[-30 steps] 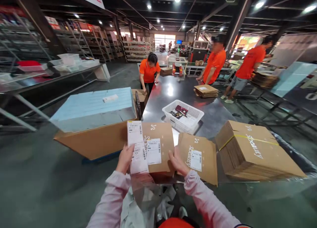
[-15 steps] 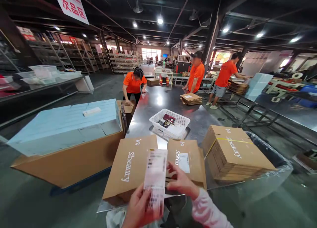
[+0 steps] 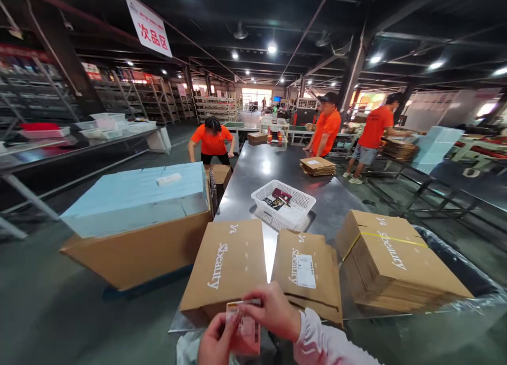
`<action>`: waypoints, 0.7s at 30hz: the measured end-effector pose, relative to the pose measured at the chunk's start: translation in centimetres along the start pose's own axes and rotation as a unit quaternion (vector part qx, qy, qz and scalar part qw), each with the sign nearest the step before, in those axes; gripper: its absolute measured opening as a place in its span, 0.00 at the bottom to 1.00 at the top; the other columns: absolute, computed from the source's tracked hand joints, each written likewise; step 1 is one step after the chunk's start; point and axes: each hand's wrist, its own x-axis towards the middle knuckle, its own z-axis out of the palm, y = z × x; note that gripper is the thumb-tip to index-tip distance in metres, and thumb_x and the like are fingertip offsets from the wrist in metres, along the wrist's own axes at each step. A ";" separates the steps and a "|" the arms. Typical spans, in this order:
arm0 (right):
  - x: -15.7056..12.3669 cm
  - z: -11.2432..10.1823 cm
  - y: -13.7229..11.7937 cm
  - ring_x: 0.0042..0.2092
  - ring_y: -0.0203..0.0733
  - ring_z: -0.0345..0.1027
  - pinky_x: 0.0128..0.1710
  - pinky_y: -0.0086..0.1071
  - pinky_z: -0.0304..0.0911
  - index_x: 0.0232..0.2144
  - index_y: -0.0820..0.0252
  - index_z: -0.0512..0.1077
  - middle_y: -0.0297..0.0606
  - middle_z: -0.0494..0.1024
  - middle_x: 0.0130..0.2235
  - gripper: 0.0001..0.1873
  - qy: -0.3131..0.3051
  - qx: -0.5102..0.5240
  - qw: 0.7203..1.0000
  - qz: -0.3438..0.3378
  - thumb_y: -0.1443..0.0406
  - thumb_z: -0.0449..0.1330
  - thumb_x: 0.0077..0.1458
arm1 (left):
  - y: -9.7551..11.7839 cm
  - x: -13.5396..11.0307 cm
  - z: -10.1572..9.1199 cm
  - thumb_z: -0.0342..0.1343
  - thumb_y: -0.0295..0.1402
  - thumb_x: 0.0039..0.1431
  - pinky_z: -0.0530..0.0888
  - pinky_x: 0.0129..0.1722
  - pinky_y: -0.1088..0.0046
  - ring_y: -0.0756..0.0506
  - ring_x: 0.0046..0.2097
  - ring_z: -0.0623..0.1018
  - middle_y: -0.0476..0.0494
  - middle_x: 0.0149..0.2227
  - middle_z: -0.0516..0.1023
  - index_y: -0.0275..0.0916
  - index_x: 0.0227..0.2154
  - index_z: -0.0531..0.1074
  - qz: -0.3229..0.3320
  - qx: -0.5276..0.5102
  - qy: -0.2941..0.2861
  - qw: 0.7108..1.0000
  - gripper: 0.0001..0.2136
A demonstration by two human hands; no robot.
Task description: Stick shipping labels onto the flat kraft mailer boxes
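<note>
Low in the head view, my left hand [image 3: 218, 339] pinches a printed shipping label [image 3: 249, 337] by its left side. The fingers of my right hand [image 3: 273, 309] are closed on the label's top edge. Just beyond them, a flat brown "Sbeauty" carton [image 3: 241, 251] lies on the left of the metal table. Right of it is a stack of similar cartons [image 3: 285, 249], the top one bearing a white label [image 3: 306, 271]. The lower part of the label I hold is partly hidden by my fingers.
A white basket [image 3: 259, 198] with small items stands mid-table. Strapped flat cartons [image 3: 362, 270] sit at right beside a plastic-lined bin [image 3: 487, 296]. A big box of light-blue boxes [image 3: 138, 196] is at left. Co-workers in orange shirts [image 3: 212, 140] stand around the far end.
My hands have lowered the label, and my right hand has come from beside it onto its top edge. The camera view has shifted left, so the scene sits further right.
</note>
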 end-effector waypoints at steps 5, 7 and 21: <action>1.9 1.7 1.4 0.29 0.37 0.70 0.29 0.28 0.62 0.26 0.61 0.79 0.36 0.78 0.26 0.09 0.016 0.032 0.998 0.049 0.60 0.65 0.48 | -0.2 0.4 -0.1 0.65 0.58 0.38 0.67 0.25 0.76 0.49 0.24 0.68 0.48 0.19 0.70 0.37 0.18 0.69 0.016 -0.006 0.021 1.000 0.25; 4.8 2.2 2.8 0.35 0.38 0.71 0.36 0.30 0.65 0.24 0.61 0.78 0.38 0.78 0.31 0.07 0.038 0.025 0.999 0.019 0.63 0.67 0.47 | -0.2 1.3 -0.3 0.67 0.54 0.36 0.70 0.29 0.73 0.46 0.27 0.72 0.45 0.23 0.74 0.36 0.24 0.74 -0.024 -0.040 -0.032 0.998 0.24; 16.2 5.0 7.8 0.68 0.61 0.41 0.64 0.59 0.37 0.64 0.68 0.56 0.56 0.51 0.67 0.40 -0.054 -0.371 0.927 -0.014 0.50 0.55 0.58 | -8.4 -3.5 -7.6 0.68 0.57 0.30 0.76 0.39 0.57 0.31 0.39 0.80 0.32 0.33 0.81 0.34 0.32 0.79 -0.236 -0.114 -0.031 0.964 0.32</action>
